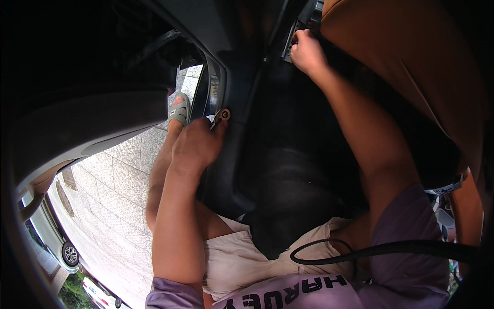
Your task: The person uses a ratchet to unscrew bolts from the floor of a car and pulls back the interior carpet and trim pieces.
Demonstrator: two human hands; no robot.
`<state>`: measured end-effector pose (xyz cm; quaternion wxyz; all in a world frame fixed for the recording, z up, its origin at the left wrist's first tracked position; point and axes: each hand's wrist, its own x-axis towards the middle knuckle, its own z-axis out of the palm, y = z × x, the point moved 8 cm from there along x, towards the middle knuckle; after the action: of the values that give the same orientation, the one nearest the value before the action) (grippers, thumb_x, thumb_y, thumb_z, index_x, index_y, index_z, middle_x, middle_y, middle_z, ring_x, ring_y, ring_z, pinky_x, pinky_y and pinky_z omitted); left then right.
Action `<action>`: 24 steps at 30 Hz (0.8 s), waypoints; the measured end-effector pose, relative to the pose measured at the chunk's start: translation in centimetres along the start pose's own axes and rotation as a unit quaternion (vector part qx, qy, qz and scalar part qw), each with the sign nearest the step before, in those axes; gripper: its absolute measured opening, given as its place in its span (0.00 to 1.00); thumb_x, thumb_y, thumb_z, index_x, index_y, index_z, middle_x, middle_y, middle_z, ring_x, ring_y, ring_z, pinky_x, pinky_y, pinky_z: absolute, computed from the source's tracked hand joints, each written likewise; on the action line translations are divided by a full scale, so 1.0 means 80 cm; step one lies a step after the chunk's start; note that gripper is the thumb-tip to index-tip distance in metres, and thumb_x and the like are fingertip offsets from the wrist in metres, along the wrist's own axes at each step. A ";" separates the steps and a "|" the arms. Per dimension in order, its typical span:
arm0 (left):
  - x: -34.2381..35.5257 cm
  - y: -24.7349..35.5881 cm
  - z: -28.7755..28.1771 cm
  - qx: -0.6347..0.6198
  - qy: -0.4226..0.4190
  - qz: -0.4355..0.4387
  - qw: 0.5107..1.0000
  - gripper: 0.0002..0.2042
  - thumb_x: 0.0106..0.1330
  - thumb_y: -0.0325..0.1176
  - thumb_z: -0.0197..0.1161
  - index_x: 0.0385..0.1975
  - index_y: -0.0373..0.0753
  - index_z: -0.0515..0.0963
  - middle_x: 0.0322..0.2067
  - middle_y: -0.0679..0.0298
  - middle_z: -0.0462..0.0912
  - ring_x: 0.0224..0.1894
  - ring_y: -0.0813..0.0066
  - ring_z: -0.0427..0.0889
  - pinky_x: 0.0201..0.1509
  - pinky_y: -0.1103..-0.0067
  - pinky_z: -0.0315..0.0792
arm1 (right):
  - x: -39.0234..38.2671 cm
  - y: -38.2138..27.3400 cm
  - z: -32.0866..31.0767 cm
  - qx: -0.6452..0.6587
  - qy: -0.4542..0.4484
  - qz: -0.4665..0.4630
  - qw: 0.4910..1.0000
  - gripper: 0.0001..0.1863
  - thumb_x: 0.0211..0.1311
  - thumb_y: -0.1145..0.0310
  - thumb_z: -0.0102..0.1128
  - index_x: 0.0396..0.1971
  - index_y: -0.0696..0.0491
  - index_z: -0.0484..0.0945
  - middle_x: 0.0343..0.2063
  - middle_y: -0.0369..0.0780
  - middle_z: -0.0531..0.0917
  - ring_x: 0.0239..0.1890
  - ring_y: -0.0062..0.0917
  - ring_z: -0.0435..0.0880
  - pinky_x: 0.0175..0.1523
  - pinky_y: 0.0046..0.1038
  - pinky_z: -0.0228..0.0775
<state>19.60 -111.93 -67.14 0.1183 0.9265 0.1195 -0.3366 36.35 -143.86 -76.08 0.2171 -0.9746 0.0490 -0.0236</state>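
Observation:
My left hand (198,141) is closed round a metal ratchet wrench (223,115), whose round head sticks up past my fingers beside the dark door sill trim. Higher up on the right, my right hand (309,54) has its fingers curled at a metal seat rail (287,51) on the car floor, at the edge of a tan seat (391,46). What its fingertips hold, if anything, is hidden. The dark floor (278,170) lies between my two arms.
An open car door (87,118) spans the left. Outside are pale paving (103,190), my sandalled foot (178,110) and parked cars (100,291). A black cable (391,250) crosses low on the right, over my clothes.

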 end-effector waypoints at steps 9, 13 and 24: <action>0.000 -0.001 0.002 -0.001 0.001 -0.001 1.000 0.34 0.76 0.63 0.53 0.49 0.31 0.85 0.45 0.38 0.87 0.56 0.43 0.85 0.61 0.59 0.76 | 0.014 0.051 0.014 0.090 0.023 0.175 0.980 0.13 0.70 0.59 0.59 0.48 0.48 0.82 0.47 0.47 0.89 0.53 0.44 0.87 0.59 0.42 0.78; -0.001 0.000 -0.001 -0.002 -0.005 -0.002 1.000 0.35 0.75 0.64 0.53 0.48 0.30 0.85 0.45 0.37 0.87 0.55 0.42 0.86 0.61 0.59 0.76 | 0.008 0.043 0.016 0.095 0.015 0.149 0.984 0.19 0.68 0.53 0.68 0.54 0.45 0.82 0.50 0.44 0.88 0.55 0.41 0.87 0.60 0.41 0.79; -0.003 0.009 -0.006 0.001 -0.006 0.015 1.000 0.29 0.76 0.57 0.57 0.48 0.31 0.85 0.43 0.38 0.87 0.52 0.42 0.86 0.58 0.60 0.77 | 0.006 0.038 0.023 0.066 -0.035 0.131 0.989 0.14 0.75 0.57 0.59 0.56 0.40 0.82 0.50 0.42 0.88 0.56 0.40 0.85 0.59 0.42 0.78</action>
<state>19.91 -112.52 -66.49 0.1227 0.9262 0.1047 -0.3407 36.72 -145.86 -79.00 0.2836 -0.9437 0.1668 0.0356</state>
